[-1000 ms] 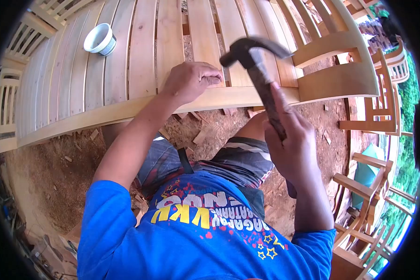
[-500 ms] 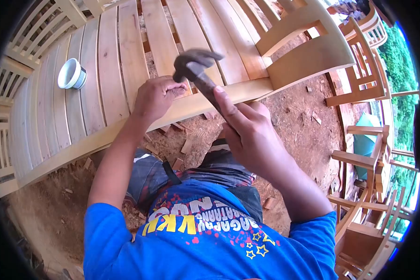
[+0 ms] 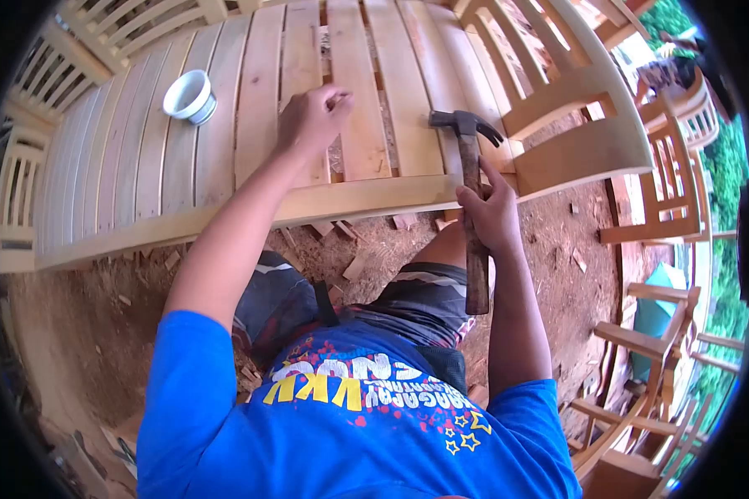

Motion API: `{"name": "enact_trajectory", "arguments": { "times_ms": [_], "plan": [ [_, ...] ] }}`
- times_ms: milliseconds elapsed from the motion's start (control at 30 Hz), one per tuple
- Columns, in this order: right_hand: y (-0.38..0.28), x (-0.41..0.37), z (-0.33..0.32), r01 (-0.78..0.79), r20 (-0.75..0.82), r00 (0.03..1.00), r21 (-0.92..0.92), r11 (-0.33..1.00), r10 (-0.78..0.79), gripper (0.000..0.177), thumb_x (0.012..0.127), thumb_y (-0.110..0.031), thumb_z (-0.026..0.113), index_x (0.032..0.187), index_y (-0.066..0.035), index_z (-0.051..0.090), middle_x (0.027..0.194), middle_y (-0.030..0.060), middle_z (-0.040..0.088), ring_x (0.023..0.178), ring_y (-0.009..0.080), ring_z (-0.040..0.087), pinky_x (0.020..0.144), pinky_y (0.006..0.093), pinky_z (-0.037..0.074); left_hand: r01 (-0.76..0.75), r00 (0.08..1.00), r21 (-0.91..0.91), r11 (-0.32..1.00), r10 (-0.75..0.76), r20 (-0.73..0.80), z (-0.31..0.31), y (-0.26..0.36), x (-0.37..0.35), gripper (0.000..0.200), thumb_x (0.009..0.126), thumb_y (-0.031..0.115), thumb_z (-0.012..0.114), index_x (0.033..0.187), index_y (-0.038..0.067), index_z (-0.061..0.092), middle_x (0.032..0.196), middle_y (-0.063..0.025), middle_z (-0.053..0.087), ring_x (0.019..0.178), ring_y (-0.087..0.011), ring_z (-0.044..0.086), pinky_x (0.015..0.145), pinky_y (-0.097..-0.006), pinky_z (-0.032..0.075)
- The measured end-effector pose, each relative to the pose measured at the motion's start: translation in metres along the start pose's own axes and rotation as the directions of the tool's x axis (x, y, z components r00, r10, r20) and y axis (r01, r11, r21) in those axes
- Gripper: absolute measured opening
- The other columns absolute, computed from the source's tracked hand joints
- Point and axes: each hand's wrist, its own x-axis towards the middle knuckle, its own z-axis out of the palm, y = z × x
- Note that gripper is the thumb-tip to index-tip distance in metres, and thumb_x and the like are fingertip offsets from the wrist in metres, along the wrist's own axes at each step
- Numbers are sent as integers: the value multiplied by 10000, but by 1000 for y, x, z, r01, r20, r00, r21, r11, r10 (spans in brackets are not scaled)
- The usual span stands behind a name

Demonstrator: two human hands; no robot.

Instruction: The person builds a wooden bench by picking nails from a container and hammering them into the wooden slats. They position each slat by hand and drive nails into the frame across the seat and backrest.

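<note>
A claw hammer [image 3: 472, 208] is in my right hand [image 3: 493, 208], gripped partway along its worn wooden handle. Its dark head points away from me over the slats near the armrest, and the handle's end hangs over the ground. My left hand [image 3: 310, 121] is above the slatted wooden bench seat [image 3: 262, 91], fingers curled together. Whatever those fingers hold, if anything, is too small to make out. To the left of that hand, a white cup [image 3: 190, 97] stands on the slats. The bench's front rail [image 3: 366, 193] runs beneath my left forearm.
The bench's armrest [image 3: 578, 158] rises at the right. More wooden chairs [image 3: 666, 179] and chair frames [image 3: 641, 337] stand farther right, by a teal umbrella [image 3: 653, 312]. Wood offcuts [image 3: 354, 264] lie scattered on the dirt ground. Part of another person [image 3: 711, 66] shows at the upper right.
My left hand has moved off the front rail, farther over the slats. The hammer has swung away from it to the right, and its handle now lies nearly straight toward me.
</note>
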Motion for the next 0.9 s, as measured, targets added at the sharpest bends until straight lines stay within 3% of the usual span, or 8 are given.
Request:
{"name": "enact_trajectory", "arguments": {
  "times_ms": [33,67,167,200,300,367,433,900],
  "plan": [
    [2,4,-1,21,-10,1000,-72,997,-22,760,947,-177,749,1634,8,481,815,77,724,642,130,689,587,318,560,64,995,103,993,-72,71,-3,9,10,546,987,583,718,1299,139,788,1135,-116,832,1032,-247,807,880,-409,640],
    [5,10,-1,67,-28,997,-269,961,-78,716,947,-222,757,1595,-7,542,818,124,741,694,231,737,655,396,602,122,979,207,971,-152,136,-6,19,19,636,958,654,718,1347,152,760,1184,-112,825,1064,-254,802,897,-423,641],
    [-1,14,5,188,-21,949,-762,620,-313,626,946,-264,767,1501,-12,622,829,169,758,767,372,757,772,515,619,103,983,356,929,-150,109,15,21,38,1003,865,824,688,1531,78,614,1401,-163,737,1259,-324,727,1068,-440,580],
    [-27,6,12,76,-43,981,-818,571,-191,489,953,-241,769,1383,-22,691,993,209,771,954,438,737,913,569,589,121,984,372,920,-161,78,22,25,39,1059,842,838,696,1542,51,593,1436,-180,713,1295,-336,706,1085,-449,571],
    [-28,10,33,383,29,820,-770,510,-572,414,965,-211,758,1329,-21,709,1164,217,734,1099,409,702,992,524,570,147,987,386,911,-163,10,31,27,41,1145,809,839,717,1554,-13,548,1485,-223,667,1358,-366,666,1113,-468,555],
    [-34,14,53,571,156,792,-529,628,-590,421,953,-211,776,1330,-30,724,1231,202,704,1166,424,661,1045,516,536,165,981,384,908,-191,29,31,25,40,1155,803,822,726,1559,-29,532,1495,-242,651,1376,-376,651,1119,-476,550],
    [-31,15,80,589,185,803,-382,712,-566,423,939,-237,804,1318,-60,746,1217,174,715,1172,400,657,1031,536,524,199,964,377,905,-251,92,24,34,42,1145,802,802,732,1568,-24,522,1500,-252,643,1388,-378,642,1121,-481,548],
    [-12,21,128,512,-47,789,-499,699,-612,133,927,-227,816,1029,-151,858,1118,15,763,1123,297,648,964,478,452,121,991,358,926,-133,9,35,26,40,909,855,683,719,1457,11,614,1426,-224,686,1331,-390,672,1098,-525,550]
  ]
}}
